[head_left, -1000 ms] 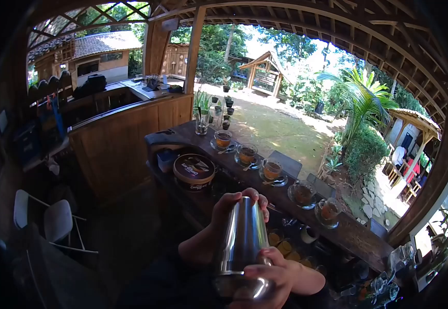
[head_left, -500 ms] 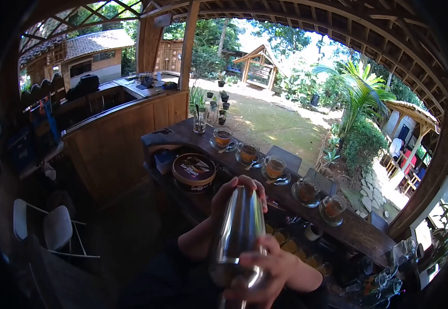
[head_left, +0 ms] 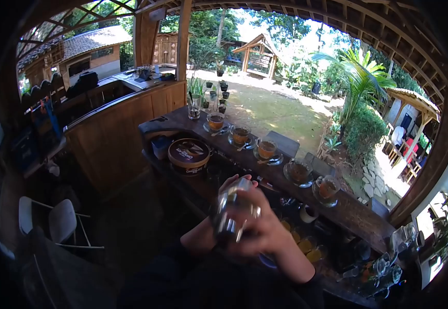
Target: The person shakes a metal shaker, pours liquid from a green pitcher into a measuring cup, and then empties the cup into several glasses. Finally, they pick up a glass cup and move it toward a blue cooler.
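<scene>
A shiny metal cocktail shaker is held in front of me, tilted and smeared by motion. My left hand closes around its far side, fingertips showing beyond the metal. My right hand, blurred, grips it from the right and covers part of its near end. Beyond the hands, several glass cups of amber drink, one of them a glass cup, stand on saucers along the dark wooden bar. Below and right of my hands, glasses of yellow-orange liquid sit on the lower counter, partly hidden by my right arm.
A round brown tub with a chocolate label stands left of the cups. A glass jar with utensils is at the bar's far end. More glassware crowds the lower right. A white folding chair stands at left.
Both hands have swung the shaker, which now points more away from me and looks shorter. Its far end sits lower and further left in view. The camera view has shifted slightly.
</scene>
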A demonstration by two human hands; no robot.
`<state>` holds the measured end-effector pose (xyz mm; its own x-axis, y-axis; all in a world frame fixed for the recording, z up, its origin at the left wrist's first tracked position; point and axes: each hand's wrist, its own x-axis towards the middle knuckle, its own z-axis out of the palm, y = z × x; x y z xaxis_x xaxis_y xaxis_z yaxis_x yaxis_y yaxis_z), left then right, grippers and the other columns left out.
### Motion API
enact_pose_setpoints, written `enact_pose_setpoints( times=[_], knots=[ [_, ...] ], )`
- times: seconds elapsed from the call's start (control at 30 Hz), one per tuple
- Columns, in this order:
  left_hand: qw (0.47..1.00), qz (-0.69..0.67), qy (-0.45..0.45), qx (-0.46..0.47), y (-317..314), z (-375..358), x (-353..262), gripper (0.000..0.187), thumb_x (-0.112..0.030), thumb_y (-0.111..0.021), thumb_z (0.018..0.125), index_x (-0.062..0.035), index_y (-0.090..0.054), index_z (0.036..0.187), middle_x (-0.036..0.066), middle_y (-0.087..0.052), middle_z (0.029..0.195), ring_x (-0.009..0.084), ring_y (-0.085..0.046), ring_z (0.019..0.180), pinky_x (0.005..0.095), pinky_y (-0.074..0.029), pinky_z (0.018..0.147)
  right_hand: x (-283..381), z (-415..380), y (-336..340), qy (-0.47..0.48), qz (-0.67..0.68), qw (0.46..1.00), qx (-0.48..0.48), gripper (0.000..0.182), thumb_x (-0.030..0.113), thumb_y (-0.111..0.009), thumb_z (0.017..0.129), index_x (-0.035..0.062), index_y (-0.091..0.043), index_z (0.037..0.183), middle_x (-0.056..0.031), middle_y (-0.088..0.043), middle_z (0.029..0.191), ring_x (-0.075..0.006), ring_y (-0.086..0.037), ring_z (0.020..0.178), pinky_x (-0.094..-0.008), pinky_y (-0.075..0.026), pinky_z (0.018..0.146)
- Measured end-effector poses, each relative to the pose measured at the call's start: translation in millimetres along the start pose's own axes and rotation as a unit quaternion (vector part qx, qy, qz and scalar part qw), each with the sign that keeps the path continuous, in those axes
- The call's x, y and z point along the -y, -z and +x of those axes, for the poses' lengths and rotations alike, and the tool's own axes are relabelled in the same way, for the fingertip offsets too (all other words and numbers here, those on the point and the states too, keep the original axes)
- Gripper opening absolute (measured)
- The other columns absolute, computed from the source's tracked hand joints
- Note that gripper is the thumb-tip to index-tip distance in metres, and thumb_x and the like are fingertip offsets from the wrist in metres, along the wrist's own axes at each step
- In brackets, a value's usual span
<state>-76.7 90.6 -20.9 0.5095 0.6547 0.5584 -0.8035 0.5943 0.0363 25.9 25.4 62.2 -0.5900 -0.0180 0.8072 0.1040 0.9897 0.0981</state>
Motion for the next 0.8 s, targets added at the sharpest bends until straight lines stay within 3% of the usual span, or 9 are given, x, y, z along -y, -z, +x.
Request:
enact_pose_setpoints(
  times=[0.07, 0.1, 0.2, 0.23, 0.3, 0.37, 0.43, 0.57, 0.8],
  knots=[
    [0.975, -0.2, 0.001, 0.097, 12.6, -0.9, 38.2, 0.035, -0.031, -0.043, 0.091, -0.0111, -0.047, 0.12, 0.007, -0.053, 0.112, 0.0211, -0.056, 0.098, 0.0393, -0.049, 0.082, -21.8, -21.0, -7.8, -0.187, 0.05, 0.974, -0.115, 0.055, 0.015, -0.073, 0.063, 0.0181, -0.049, 0.113, -0.0148, -0.047, 0.123, -0.043, -0.044, 0.111, -0.0493, -0.04, 0.09],
    [0.987, 0.094, -0.043, -0.123, 7.9, -5.8, 18.3, 0.036, -0.032, -0.044, 0.091, -0.0125, -0.046, 0.122, 0.005, -0.053, 0.112, 0.0201, -0.056, 0.098, 0.0384, -0.049, 0.081, -22.1, -24.0, -4.9, -0.215, 0.112, 0.955, -0.168, 0.043, 0.02, -0.08, 0.061, 0.0174, -0.055, 0.096, -0.0166, -0.047, 0.123, -0.0479, -0.043, 0.112, -0.0573, -0.037, 0.088],
    [0.961, -0.216, 0.115, 0.128, -24.4, 2.1, 56.0, 0.034, -0.036, -0.041, 0.092, -0.011, -0.052, 0.112, 0.01, -0.051, 0.106, 0.0276, -0.056, 0.084, 0.0416, -0.05, 0.075, 33.0, 0.3, 34.8, 0.014, 0.026, 0.999, -0.023, 0.058, 0.013, -0.07, 0.065, 0.0321, -0.047, 0.115, -0.0097, -0.046, 0.126, -0.0423, -0.044, 0.112, -0.0486, -0.044, 0.085],
    [0.994, 0.074, 0.063, -0.053, -14.0, -3.0, 26.4, 0.036, -0.037, -0.039, 0.092, -0.0094, -0.053, 0.11, 0.012, -0.051, 0.105, 0.0301, -0.055, 0.082, 0.0416, -0.05, 0.075, 56.1, 6.5, 39.2, 0.082, -0.01, 0.996, -0.021, 0.047, 0.017, -0.067, 0.068, 0.0363, -0.051, 0.108, -0.0038, -0.048, 0.125, -0.0408, -0.044, 0.114, -0.0524, -0.041, 0.087],
    [0.971, 0.181, 0.063, 0.144, -48.9, 5.3, 37.3, 0.036, -0.039, -0.036, 0.093, -0.0113, -0.052, 0.11, 0.01, -0.045, 0.1, 0.0307, -0.047, 0.089, 0.0398, -0.043, 0.071, 96.8, 2.5, 48.5, 0.115, -0.025, 0.993, 0.004, 0.034, 0.027, -0.063, 0.072, 0.035, -0.051, 0.103, 0.0046, -0.05, 0.121, -0.0393, -0.044, 0.116, -0.0578, -0.031, 0.095],
    [0.984, 0.158, 0.023, 0.076, -54.9, 4.0, 50.1, 0.038, -0.04, -0.037, 0.091, -0.0066, -0.053, 0.102, 0.014, -0.048, 0.095, 0.0321, -0.054, 0.08, 0.0428, -0.049, 0.072, 90.6, -1.9, 56.2, 0.134, 0.001, 0.99, -0.05, 0.04, 0.025, -0.066, 0.07, 0.0356, -0.051, 0.105, 0.002, -0.051, 0.121, -0.0382, -0.045, 0.115, -0.0565, -0.033, 0.093],
    [0.983, 0.114, 0.048, -0.132, -22.5, -8.5, 47.0, 0.034, -0.036, -0.043, 0.09, -0.007, -0.053, 0.105, 0.011, -0.053, 0.104, 0.0256, -0.056, 0.09, 0.0382, -0.049, 0.077, 59.7, -16.7, 56.6, 0.047, 0.034, 0.994, -0.09, 0.049, 0.022, -0.072, 0.066, 0.0285, -0.051, 0.109, -0.0036, -0.049, 0.122, -0.0377, -0.046, 0.113, -0.0545, -0.035, 0.093],
    [0.975, 0.136, 0.003, -0.175, -8.6, -14.2, 84.0, 0.029, -0.029, -0.045, 0.09, -0.0078, -0.054, 0.108, 0.007, -0.051, 0.117, 0.0213, -0.052, 0.107, 0.0348, -0.05, 0.082, 33.6, -46.1, 62.4, -0.23, 0.143, 0.942, -0.199, 0.06, 0.019, -0.078, 0.062, 0.0146, -0.05, 0.114, -0.0122, -0.045, 0.123, -0.038, -0.043, 0.115, -0.0511, -0.036, 0.094],
    [0.973, 0.206, 0.013, 0.098, -80.6, -8.9, 124.1, 0.04, -0.042, -0.036, 0.091, -0.0082, -0.053, 0.104, 0.013, -0.047, 0.095, 0.0321, -0.052, 0.083, 0.0439, -0.047, 0.073, 140.6, -31.9, 121.2, 0.146, 0.053, 0.987, -0.026, 0.037, 0.023, -0.065, 0.072, 0.0386, -0.054, 0.104, -0.0015, -0.052, 0.121, -0.0445, -0.042, 0.115, -0.0562, -0.034, 0.09]
  ],
)
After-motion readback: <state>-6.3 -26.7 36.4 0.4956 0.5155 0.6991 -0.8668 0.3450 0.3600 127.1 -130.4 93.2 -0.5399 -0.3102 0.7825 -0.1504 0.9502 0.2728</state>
